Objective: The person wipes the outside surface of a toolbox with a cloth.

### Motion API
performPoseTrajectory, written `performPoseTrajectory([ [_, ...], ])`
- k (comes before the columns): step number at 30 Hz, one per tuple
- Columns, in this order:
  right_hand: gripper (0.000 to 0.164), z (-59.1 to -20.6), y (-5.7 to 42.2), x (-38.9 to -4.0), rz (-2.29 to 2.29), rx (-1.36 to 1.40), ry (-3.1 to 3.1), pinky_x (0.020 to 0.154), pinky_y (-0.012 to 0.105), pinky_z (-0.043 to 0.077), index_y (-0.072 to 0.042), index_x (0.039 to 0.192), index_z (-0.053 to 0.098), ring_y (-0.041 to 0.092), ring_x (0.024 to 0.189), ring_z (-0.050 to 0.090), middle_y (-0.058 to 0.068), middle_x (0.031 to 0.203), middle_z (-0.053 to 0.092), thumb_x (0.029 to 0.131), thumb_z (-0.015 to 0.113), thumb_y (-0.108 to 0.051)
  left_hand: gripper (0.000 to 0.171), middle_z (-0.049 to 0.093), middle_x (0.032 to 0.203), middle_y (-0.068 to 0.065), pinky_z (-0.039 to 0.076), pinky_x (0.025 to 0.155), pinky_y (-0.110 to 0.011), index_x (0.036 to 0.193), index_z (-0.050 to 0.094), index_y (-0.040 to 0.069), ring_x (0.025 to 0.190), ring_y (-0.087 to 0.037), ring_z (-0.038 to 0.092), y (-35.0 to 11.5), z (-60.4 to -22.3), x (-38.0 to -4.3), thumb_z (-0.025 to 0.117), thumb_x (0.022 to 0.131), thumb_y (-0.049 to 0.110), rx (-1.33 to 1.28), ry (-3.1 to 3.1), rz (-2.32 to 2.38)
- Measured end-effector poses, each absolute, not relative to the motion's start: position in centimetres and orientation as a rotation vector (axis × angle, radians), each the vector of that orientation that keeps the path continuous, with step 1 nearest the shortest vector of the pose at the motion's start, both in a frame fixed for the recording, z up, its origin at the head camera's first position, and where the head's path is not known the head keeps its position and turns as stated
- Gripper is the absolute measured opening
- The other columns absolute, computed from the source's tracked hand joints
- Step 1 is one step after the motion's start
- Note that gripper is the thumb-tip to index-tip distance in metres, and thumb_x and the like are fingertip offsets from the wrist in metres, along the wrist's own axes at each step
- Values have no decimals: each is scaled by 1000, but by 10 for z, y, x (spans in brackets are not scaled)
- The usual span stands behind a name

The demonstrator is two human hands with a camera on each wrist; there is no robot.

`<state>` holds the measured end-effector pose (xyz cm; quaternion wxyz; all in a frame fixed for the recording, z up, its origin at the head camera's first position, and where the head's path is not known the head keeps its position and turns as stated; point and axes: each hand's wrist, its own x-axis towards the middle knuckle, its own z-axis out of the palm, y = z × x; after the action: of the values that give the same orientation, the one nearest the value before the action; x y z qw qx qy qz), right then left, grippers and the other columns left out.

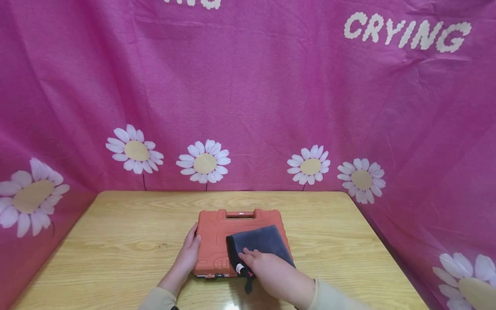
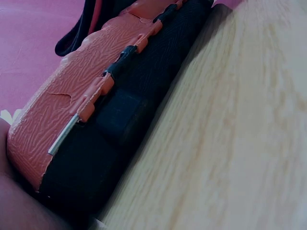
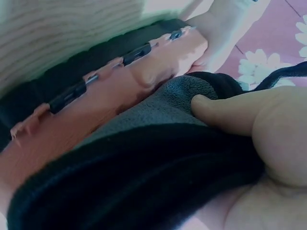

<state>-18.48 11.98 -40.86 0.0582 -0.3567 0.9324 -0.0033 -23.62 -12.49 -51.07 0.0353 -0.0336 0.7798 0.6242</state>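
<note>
An orange case (image 1: pixel 212 247) with a black lower half lies flat on the table, its built-in handle toward the far edge and its hinges toward me. My left hand (image 1: pixel 189 249) rests against the left side of it, thumb by the top edge and fingers along the wall. In my right hand (image 1: pixel 271 269) is a folded grey plush cloth (image 1: pixel 261 241) with black edging, spread over the right part of the lid. The right wrist view shows the thumb (image 3: pixel 223 112) pressing on the cloth, the other fingers beneath it. A white tag and a black strap (image 1: pixel 248 284) hang at its near end.
The light wooden table (image 1: pixel 131 241) extends on all sides of the case. Behind and beside it hangs a pink curtain (image 1: pixel 248 94) printed with white daisies and lettering.
</note>
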Motion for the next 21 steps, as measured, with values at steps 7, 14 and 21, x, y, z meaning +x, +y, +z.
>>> performPoseTrajectory([
  [7,47,-417,129,-181,-53,-1161,2796,95,34,60,-9,142,62,22,127,66,10,141,66,97,66,1,59,7,169,-29,9,124,-69,165,8,5,155,-52,5,-125,-509,-236,27,114,26,-106,2412,1904],
  [14,46,-421,133,-182,-68,-1205,2793,94,35,61,-8,141,62,22,126,67,10,140,66,96,67,1,59,7,170,-28,7,124,-69,166,8,5,156,-52,4,-126,-508,-235,27,114,25,-103,2400,1911],
  [21,41,-407,127,-187,-48,-1172,2867,96,31,60,-9,135,68,19,119,70,8,133,71,95,67,1,58,6,170,-28,7,124,-69,166,9,5,155,-52,4,-125,-509,-236,28,114,24,-92,2396,1924],
])
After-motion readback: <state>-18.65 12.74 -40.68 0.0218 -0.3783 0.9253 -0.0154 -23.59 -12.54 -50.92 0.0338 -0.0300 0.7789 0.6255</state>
